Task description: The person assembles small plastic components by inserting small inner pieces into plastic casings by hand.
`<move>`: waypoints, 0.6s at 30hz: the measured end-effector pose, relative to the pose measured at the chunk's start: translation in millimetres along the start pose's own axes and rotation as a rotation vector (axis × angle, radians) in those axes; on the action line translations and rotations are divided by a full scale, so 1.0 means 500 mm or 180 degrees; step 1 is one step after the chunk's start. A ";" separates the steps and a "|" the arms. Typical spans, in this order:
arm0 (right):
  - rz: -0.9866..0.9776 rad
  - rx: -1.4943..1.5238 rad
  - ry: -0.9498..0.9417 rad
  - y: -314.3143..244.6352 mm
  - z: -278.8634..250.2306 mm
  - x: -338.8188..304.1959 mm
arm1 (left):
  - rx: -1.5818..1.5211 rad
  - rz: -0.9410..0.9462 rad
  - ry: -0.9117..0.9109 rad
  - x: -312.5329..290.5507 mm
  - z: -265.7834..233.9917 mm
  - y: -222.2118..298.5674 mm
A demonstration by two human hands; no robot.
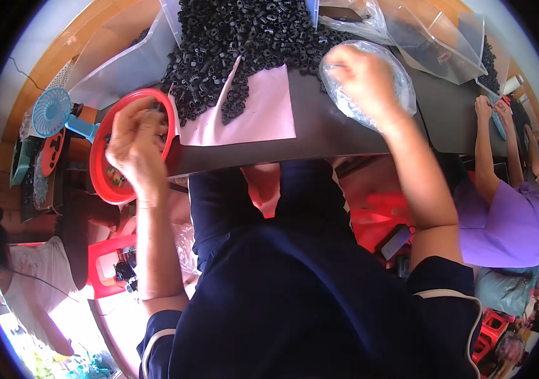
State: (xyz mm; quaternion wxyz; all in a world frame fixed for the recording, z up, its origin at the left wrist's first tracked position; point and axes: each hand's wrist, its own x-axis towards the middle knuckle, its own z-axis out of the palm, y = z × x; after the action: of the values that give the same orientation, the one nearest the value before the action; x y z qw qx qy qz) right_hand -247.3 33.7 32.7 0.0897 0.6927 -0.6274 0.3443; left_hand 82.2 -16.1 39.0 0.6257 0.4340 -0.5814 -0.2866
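My left hand point(135, 145) is over a round red basin point(97, 167), its fingers curled together. What they pinch, if anything, does not show. Small mixed-colour pieces lie in the basin, partly covered by the hand. On the right, my right hand point(364, 79) reaches over a clear plastic bag point(403, 85) of small pale pieces; motion smears its fingers. Between the hands, a large heap of small black plastic parts point(244, 38) spreads across the table point(329, 136). Some of the parts rest on a pale pink sheet point(263, 114) near the front edge.
A small blue fan point(52, 112) stands left of the basin. Clear plastic bins stand at the back left point(121, 66) and back right point(437, 44). At right, a person in a purple top point(503, 221) works with both hands. Another person point(36, 271) is at left.
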 end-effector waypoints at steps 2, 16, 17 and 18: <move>0.0401 -0.1110 -0.0944 0.050 -0.075 0.004 | 0.1432 0.0985 -0.0297 0.049 -0.052 -0.038; 0.0951 0.1120 -0.0321 0.195 -0.064 -0.017 | 0.1004 0.1391 -0.1276 -0.079 0.074 -0.033; 0.1078 0.1438 -0.0314 0.198 -0.059 -0.018 | 0.0978 0.1360 -0.1336 -0.082 0.075 -0.039; 0.1203 0.1763 -0.0313 0.202 -0.056 -0.018 | 0.1022 0.1369 -0.1406 -0.085 0.077 -0.046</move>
State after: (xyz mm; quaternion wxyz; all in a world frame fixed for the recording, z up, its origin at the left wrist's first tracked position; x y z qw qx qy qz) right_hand -351.3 36.6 17.3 -0.1976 0.5780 -0.6309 0.4783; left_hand 41.2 2.0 -3.6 0.4546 0.3220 -0.8186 -0.1400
